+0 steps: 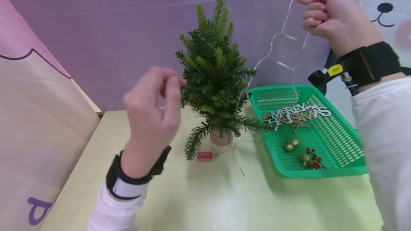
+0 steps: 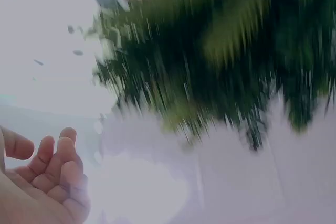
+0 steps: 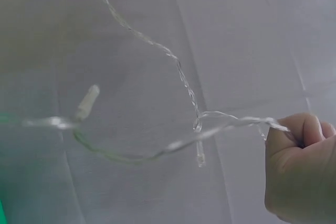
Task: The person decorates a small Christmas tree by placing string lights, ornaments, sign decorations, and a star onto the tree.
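Holding a clear string-light wire (image 1: 282,38) high at the far right, the right hand (image 1: 334,15) has its fingers curled tight round the strand; the right wrist view confirms the grip, with the wire (image 3: 178,77) leaving the fist (image 3: 302,166) and looping out, small bulbs hanging off it. From the hand, the wire runs down and left toward the small artificial tree (image 1: 216,77), and another length drops toward the green basket (image 1: 353,152).

The tree stands upright at the far middle of the tabletop (image 1: 205,199), its trunk set in a small round base (image 1: 221,142). A small red box (image 1: 204,156) lies on the tabletop just beside the base, on its near left. A loose end of wire lies on the tabletop between the base and the basket.

The left hand (image 1: 152,117) is raised just left of the tree, thumb and forefinger brought together at the branch tips; motion blur makes it impossible to tell whether they pinch anything. In the left wrist view the remaining fingers (image 2: 52,166) are loosely curled and the tree (image 2: 220,51) is blurred.

The basket sits on the right of the tabletop, its far left corner next to the lower branches. Contents:
- a "MERRY CHRISTMAS" sign (image 1: 298,114) at the far end, over a star shape;
- two gold balls (image 1: 290,144) near the middle;
- another gold ball with a red berry sprig (image 1: 312,159) at the near end.
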{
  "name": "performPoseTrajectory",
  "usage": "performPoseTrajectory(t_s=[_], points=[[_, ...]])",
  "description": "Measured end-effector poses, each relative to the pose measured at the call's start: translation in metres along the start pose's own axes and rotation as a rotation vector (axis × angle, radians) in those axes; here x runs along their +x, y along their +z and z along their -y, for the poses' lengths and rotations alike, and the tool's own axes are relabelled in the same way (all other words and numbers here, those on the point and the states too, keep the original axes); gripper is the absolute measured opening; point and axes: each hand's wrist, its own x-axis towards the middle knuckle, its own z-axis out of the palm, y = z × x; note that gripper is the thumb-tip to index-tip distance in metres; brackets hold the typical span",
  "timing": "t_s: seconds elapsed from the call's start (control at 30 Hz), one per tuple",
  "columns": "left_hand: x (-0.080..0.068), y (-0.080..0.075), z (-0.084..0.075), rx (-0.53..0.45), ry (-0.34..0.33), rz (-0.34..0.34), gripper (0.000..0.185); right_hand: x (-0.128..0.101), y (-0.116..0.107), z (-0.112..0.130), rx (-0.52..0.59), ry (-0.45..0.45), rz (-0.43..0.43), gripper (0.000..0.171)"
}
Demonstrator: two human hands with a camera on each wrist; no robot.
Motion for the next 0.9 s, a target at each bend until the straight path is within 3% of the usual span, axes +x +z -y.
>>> performPoseTrajectory(t_s=[0.13,0.23,0.3,0.37,0.47,0.57,0.67,0.9], points=[[0.040,-0.010,0.030,-0.098,-0.321,-0.020,0.021,0.010,0.009,-0.004,-0.063,0.031,0.008,0.024],[0.068,-0.007,0.049,-0.168,-0.541,0.038,0.014,0.018,0.022,-0.007,-0.163,0.064,0.025,0.022],[0.083,0.001,0.061,-0.171,-0.634,0.099,0.013,0.022,0.033,-0.008,-0.257,0.070,0.034,0.021],[0.096,0.011,0.072,-0.143,-0.692,0.183,0.011,0.026,0.047,-0.010,-0.372,0.070,0.027,0.018],[0.110,0.027,0.087,-0.085,-0.734,0.307,0.018,0.031,0.069,-0.015,-0.523,0.064,-0.002,0.013],[0.121,0.041,0.100,-0.088,-0.767,0.409,0.027,0.034,0.091,-0.022,-0.623,0.062,-0.027,0.012],[0.128,0.052,0.108,-0.135,-0.795,0.487,0.032,0.037,0.107,-0.027,-0.655,0.052,-0.029,0.014],[0.134,0.074,0.119,-0.302,-0.819,0.608,0.034,0.042,0.126,-0.043,-0.649,0.052,0.054,0.009]])
